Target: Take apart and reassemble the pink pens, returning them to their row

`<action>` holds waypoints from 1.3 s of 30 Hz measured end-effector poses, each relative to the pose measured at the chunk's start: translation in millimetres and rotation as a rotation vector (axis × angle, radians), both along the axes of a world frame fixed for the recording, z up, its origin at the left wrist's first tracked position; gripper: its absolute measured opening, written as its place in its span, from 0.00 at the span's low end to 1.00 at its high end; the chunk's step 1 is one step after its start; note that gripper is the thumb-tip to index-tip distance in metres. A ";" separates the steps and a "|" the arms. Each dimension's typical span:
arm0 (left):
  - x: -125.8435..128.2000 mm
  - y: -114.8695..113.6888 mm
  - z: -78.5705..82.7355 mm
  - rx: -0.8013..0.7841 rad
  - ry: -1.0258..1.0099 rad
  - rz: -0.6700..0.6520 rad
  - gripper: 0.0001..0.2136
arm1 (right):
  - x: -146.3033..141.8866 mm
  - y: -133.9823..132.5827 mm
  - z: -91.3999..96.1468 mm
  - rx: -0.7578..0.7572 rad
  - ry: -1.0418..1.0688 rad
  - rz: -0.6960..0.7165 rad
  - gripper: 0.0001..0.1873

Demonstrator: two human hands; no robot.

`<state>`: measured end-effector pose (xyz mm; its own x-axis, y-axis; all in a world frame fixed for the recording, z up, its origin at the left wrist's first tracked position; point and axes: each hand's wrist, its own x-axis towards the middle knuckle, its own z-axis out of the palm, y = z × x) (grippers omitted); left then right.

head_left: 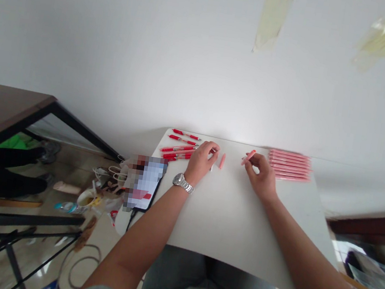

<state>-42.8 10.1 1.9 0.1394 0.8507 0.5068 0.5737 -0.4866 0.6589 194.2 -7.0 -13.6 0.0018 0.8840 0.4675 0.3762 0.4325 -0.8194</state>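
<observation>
My right hand (262,173) is closed, pinching a short pink pen piece (248,157) with an orange-red upper end between thumb and fingers. My left hand (203,159), with a metal watch on its wrist, has its thumb and forefinger curled together; whatever lies between them is too small to make out. A small white bit shows beneath that hand. Between the two hands, a loose pink pen part (222,161) lies on the white table (228,217). Several red pens (183,139) lie just left of my left hand, partly hidden by it.
A row of several pink pens (289,166) lies on the table right of my right hand. At the left edge is a phone (146,186) with a cable. A white wall (205,59) rises behind. A dark-framed desk (10,103) and floor clutter stand at left.
</observation>
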 end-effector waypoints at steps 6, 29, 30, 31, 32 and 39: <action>2.3 -0.9 1.1 -0.015 -0.036 -0.011 0.01 | 1.6 3.5 -5.0 -0.087 -0.133 0.047 0.14; 2.2 -1.9 1.9 0.015 -0.073 -0.008 0.02 | 3.6 4.5 -5.7 -0.054 0.073 -0.015 0.18; 2.1 -2.0 2.1 0.014 -0.074 -0.009 0.03 | 3.7 4.4 -5.6 -0.056 0.068 -0.014 0.18; 2.0 -2.1 2.2 0.011 -0.075 -0.010 0.03 | 3.8 4.3 -5.5 -0.057 0.062 -0.013 0.18; 2.0 -2.2 2.3 0.009 -0.076 -0.010 0.03 | 3.9 4.2 -5.3 -0.057 0.056 -0.014 0.18; 2.7 -2.4 2.9 -0.003 -0.105 -0.015 0.03 | 3.0 2.8 -2.2 -0.040 0.024 -0.008 0.17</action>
